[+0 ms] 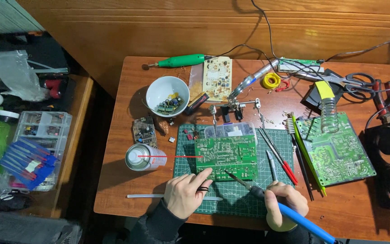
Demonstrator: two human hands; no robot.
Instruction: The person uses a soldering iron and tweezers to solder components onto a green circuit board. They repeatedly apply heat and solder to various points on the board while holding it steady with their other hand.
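In the lower middle of the head view, a green circuit board [226, 157] lay flat on a dark green cutting mat [244, 201] on the wooden table [357, 212]. The left hand [185, 193] rested at the board's lower left edge, fingertips pressing on the board and the fingers curled loosely; a thin strand of solder wire seemed pinched between them, though it was too small to be sure. The right hand [285, 199], lower right of centre, was closed in a pen-like grip around a soldering iron [274, 202] with a blue handle, its thin metal tip slanting up and left to touch the board's lower edge. Just left of the board stood a spray can [143, 157] with a red straw pointing across to the board. Right of the board, on the mat, lay tweezers [271, 165] and red-handled tools [280, 159]. Further right sat a second green circuit board [337, 151] with a coiled iron stand [328, 114] at its upper edge. In the upper centre of the frame sat a white bowl [168, 95] holding small components, with a green rotary tool [179, 60] above it and a helping-hands clamp [236, 106] just above the mat. At the far left of the frame, off the table, sat a clear parts organiser [46, 129].
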